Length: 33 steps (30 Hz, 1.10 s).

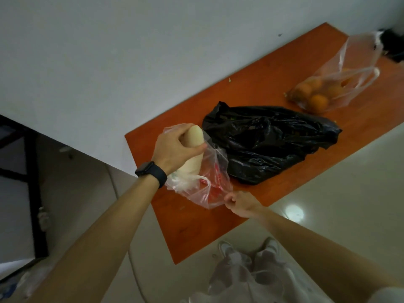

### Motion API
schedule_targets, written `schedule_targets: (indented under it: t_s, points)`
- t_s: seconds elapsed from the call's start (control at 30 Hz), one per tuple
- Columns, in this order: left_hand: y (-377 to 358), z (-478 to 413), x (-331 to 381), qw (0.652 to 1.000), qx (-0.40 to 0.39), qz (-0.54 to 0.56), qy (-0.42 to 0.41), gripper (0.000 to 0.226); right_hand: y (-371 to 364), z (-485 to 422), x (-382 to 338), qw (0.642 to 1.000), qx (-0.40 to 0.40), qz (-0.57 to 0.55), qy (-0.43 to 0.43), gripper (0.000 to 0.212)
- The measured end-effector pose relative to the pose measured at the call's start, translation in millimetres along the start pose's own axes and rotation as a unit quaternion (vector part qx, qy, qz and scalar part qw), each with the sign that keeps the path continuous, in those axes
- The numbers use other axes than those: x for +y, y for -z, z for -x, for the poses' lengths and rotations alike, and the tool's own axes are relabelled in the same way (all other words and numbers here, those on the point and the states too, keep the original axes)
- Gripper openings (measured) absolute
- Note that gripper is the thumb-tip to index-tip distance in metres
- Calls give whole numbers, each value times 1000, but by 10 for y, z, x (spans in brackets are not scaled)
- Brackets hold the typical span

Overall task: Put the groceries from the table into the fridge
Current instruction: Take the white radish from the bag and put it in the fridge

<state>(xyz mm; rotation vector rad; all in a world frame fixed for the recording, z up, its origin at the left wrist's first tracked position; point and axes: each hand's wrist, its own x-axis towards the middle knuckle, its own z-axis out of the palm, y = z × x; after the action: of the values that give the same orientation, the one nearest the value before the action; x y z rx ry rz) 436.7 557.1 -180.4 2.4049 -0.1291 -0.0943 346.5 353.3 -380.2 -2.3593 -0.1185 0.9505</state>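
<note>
Freeing a pale radish (193, 136) from its wrapping at the near end of the orange table (196, 232), to judge by the grip: clasped round its blunt upper end by the left hand (175, 149), fingers and thumb curled tight about it, lower half sheathed in a thin clear bag (215, 184) printed red. Held at the loose lower edge by the right hand (239, 204), pinching the film between thumb and curled fingers just above the tabletop.

Seems early in the task: no fridge in view, and two more loads waiting on the table, namely a crumpled black bag (269, 145) just beside the radish, contents hidden, and farther off a clear bag of oranges (323, 90).

Calls next for a steady pull along the radish's length with the film drawn taut, so as to slip it free without tearing the plastic or dragging the whole bag up; then a turn toward the fridge, out of sight here.

Looks smooth, creamy-white, thick and cylindrical with a rounded end, tilted up off the tabletop, unblemished so far as shown; something white and greenish bunched by the bag handles near the wrist, too unclear to name.
</note>
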Motion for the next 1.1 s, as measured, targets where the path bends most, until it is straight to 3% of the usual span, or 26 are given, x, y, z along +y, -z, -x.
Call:
schedule_targets:
  t_s: [0.13,0.27,0.53,0.7,0.9,1.0,1.1]
  points:
    - [185,-95,166,988,85,117,53,62,258,158,-18,999,27,-26,22,24]
    - [366,-192,320,975,154,149,57,59,721,468,-182,987,118,-97,48,23]
    - [652,-378,881,920,208,328,52,21,1693,1067,-633,924,296,-214,115,52]
    - [566,-467,1273,868,181,453,90,49,2126,1383,-709,897,365,-184,166,67]
    - [180,-495,1770,805,92,567,147,31,2393,1909,-378,902,410,-3,134,90]
    - [-108,-507,2037,811,51,563,151,47,2387,2183,-87,882,457,9,118,88]
    - [-466,-482,2342,839,-21,530,122,54,2370,2464,288,869,487,-9,86,87]
